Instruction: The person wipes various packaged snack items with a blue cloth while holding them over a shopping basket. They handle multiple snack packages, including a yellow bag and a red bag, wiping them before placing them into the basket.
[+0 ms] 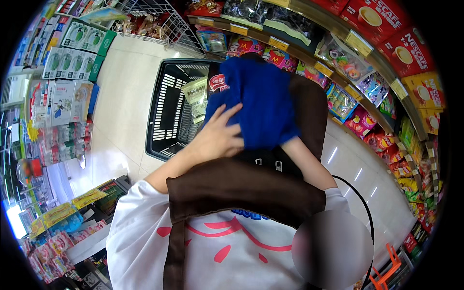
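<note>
A crumpled blue cloth (264,101) spreads in front of my chest, partly covering a dark brown apron (246,188). On the cloth's left edge lies my left hand (219,136), its fingers apart and slightly blurred. My right forearm runs up to the cloth's lower right corner. The cloth covers the right hand, so its fingers are hidden. Two small metal pieces (278,166) show on black material just below the cloth. Beyond my left hand stands a dark plastic shopping basket (154,112) with a pale green packet (197,98) inside.
Store shelves with snack bags (362,119) and red Nescafe packs (402,50) curve along the right. A wire bin (181,29) holds wrapped goods at the top. Stacked boxes (69,63) line the left. Tiled floor (123,90) lies between. A black cable (364,206) hangs at my right.
</note>
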`<state>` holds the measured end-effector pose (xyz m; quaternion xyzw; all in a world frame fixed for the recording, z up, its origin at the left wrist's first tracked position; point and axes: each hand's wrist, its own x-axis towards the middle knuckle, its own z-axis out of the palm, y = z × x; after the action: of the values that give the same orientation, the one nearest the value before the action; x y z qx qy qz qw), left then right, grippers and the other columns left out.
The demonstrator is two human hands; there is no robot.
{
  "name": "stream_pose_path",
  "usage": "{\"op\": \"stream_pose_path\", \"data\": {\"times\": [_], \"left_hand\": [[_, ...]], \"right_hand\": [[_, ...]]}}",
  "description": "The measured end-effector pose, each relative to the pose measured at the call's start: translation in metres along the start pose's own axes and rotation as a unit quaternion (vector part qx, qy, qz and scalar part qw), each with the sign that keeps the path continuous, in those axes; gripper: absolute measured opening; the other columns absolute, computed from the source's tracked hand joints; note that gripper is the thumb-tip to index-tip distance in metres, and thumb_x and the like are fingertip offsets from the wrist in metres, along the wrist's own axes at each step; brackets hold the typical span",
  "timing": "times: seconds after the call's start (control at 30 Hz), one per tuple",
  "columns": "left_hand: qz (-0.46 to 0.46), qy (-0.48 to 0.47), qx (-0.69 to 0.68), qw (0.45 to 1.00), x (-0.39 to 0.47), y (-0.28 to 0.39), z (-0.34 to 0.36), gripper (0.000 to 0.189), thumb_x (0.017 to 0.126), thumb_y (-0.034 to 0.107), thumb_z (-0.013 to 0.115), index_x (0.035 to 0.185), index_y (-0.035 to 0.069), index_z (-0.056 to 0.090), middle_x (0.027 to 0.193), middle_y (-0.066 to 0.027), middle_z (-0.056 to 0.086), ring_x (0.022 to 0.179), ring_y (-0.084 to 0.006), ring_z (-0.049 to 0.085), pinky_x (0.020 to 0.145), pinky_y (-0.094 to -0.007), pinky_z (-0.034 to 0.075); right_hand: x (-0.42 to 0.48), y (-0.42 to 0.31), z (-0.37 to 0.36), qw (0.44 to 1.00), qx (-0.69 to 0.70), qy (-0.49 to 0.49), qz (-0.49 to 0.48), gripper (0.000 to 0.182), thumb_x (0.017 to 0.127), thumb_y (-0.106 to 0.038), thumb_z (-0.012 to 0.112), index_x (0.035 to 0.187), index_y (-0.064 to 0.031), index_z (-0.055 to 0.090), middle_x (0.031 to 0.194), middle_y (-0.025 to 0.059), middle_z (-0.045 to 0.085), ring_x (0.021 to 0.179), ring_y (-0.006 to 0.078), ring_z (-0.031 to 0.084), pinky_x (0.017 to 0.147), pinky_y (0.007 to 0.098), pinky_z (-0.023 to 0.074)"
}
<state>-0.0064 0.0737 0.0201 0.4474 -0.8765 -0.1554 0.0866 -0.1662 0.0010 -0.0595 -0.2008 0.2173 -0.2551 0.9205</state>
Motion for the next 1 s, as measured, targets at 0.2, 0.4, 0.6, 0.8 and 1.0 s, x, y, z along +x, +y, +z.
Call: {"op": "stream_pose_path", "data": {"times": [0.2, 0.4, 0.6, 0.8, 1.0], "left_hand": [[-0.163, 0.113, -0.043, 0.979, 0.006, -0.011, 0.012, 0.019, 0.071, 0.022, 0.049, 0.078, 0.004, 0.050, 0.092, -0.0145, 0.044, 0.106, -0.0401, 0.029, 0.085, -0.0486, 0.026], [-0.345, 0.162, -0.280, 0.881, 0.037, -0.063, 0.008, 0.031, 0.079, 0.023, 0.038, 0.098, -0.001, 0.043, 0.099, -0.0190, 0.046, 0.097, -0.0339, 0.039, 0.084, -0.0321, 0.031], [-0.414, 0.290, -0.652, 0.566, 0.013, -0.158, 0.097, 0.039, 0.079, 0.032, 0.038, 0.106, 0.004, 0.044, 0.109, -0.0140, 0.043, 0.098, -0.0238, 0.044, 0.083, -0.0307, 0.034], [-0.332, 0.362, -0.808, 0.325, 0.005, -0.101, 0.066, 0.039, 0.080, 0.038, 0.033, 0.099, 0.006, 0.045, 0.084, -0.0080, 0.051, 0.064, -0.0194, 0.049, 0.051, -0.0297, 0.040], [-0.043, 0.366, -0.873, 0.321, 0.007, -0.070, 0.017, 0.049, 0.080, 0.037, 0.031, 0.118, 0.005, 0.030, 0.119, -0.0151, 0.033, 0.108, -0.0303, 0.033, 0.091, -0.0426, 0.026]], "right_hand": [[0.022, -0.007, 0.002, 0.919, -0.324, -0.058, -0.218, 0.047, 0.083, -0.031, 0.037, 0.121, -0.0055, 0.023, 0.119, 0.0111, 0.032, 0.107, 0.0213, 0.036, 0.087, 0.0341, 0.0338], [0.022, -0.004, 0.007, 0.962, -0.020, 0.273, 0.002, 0.028, 0.082, -0.018, 0.041, 0.106, -0.0038, 0.041, 0.103, 0.0073, 0.047, 0.089, 0.0159, 0.049, 0.073, 0.0275, 0.0423], [0.021, -0.001, -0.001, 0.982, -0.032, 0.169, -0.075, 0.035, 0.084, -0.028, 0.037, 0.108, -0.0031, 0.039, 0.106, 0.0048, 0.045, 0.094, 0.0146, 0.046, 0.078, 0.0278, 0.0395], [0.022, -0.024, 0.009, 0.992, -0.031, 0.053, -0.110, 0.038, 0.084, -0.030, 0.034, 0.113, -0.0044, 0.035, 0.110, 0.0045, 0.042, 0.098, 0.0125, 0.042, 0.083, 0.0265, 0.0351], [0.074, -0.028, 0.038, 0.881, -0.325, 0.096, -0.331, 0.044, 0.083, -0.020, 0.040, 0.119, -0.0007, 0.025, 0.115, 0.0098, 0.035, 0.107, 0.0158, 0.033, 0.088, 0.0271, 0.0276]]}}
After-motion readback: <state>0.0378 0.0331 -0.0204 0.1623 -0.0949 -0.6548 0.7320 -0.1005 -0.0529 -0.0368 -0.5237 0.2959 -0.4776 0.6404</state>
